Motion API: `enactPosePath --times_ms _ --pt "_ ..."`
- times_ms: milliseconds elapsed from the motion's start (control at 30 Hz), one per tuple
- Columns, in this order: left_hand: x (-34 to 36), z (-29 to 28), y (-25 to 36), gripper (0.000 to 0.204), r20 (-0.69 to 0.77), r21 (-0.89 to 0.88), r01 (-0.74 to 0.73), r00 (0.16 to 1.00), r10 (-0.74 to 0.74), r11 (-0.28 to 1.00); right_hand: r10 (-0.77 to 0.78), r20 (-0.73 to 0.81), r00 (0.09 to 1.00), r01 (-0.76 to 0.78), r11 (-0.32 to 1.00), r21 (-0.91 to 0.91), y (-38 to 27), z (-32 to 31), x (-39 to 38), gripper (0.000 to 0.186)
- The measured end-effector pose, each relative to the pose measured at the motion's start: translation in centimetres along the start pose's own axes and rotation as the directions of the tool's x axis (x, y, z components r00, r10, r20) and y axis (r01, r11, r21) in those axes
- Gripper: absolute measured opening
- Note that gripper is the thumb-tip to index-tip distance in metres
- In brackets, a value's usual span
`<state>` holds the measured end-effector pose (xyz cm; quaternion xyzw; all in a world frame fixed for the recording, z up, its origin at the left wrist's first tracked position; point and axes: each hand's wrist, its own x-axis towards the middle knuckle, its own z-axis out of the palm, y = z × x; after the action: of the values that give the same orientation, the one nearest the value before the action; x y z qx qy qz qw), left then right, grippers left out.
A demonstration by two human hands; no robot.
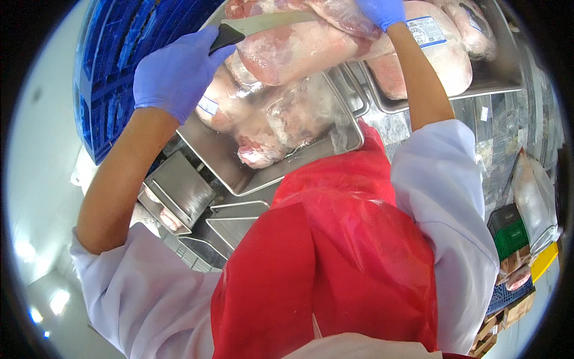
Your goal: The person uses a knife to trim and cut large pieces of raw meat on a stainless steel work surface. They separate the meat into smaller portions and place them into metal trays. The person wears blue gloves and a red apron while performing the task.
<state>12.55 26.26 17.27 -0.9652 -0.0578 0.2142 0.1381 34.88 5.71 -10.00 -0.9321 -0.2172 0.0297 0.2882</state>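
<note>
My left hand (pixel 176 75), in a blue glove, is closed around the black handle of a knife (pixel 269 23). The blade points right and lies across or just above a large pale-pink piece of meat (pixel 299 54) at the top of the view. At the right end of that meat is my gloved right hand (pixel 384 11), against a plastic-wrapped piece (pixel 344 17). Its fingers are mostly hidden or cut off by the upper edge. Below the large piece, wrapped meat (pixel 278 122) rests in a metal tray (pixel 224 170).
A second metal tray (pixel 502 81) on the right holds more wrapped meat with labels (pixel 442 51). A blue plastic crate (pixel 110 72) stands at the upper left. Lower left are metal containers (pixel 182 185). Bagged goods (pixel 535 194) and crates (pixel 505 299) sit at the far right.
</note>
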Motion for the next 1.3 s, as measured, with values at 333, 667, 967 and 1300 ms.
enactPosePath --times_ms 333,667,967,1300 --pt "-2.9 10.7 -0.5 0.039 -0.144 -0.285 0.11 0.977 -0.156 0.952 -0.18 -0.021 0.984 0.173 0.968 -0.182 2.0 2.2 1.7 0.035" --pt "-3.8 6.9 -0.2 0.037 -0.149 -0.153 0.098 0.981 -0.121 0.983 -0.431 0.035 0.902 0.375 0.739 -0.56 4.0 4.1 3.3 0.027" --pt "-1.5 -6.4 -0.3 0.025 0.269 0.373 0.003 0.957 -0.111 0.928 -0.447 0.044 0.893 0.405 0.759 -0.51 0.9 5.0 3.4 0.026" --pt "-0.3 -3.3 -4.7 0.044 0.196 0.283 -0.059 0.981 0.002 0.957 -0.315 0.036 0.948 0.292 0.822 -0.489 3.7 4.3 2.1 0.023"
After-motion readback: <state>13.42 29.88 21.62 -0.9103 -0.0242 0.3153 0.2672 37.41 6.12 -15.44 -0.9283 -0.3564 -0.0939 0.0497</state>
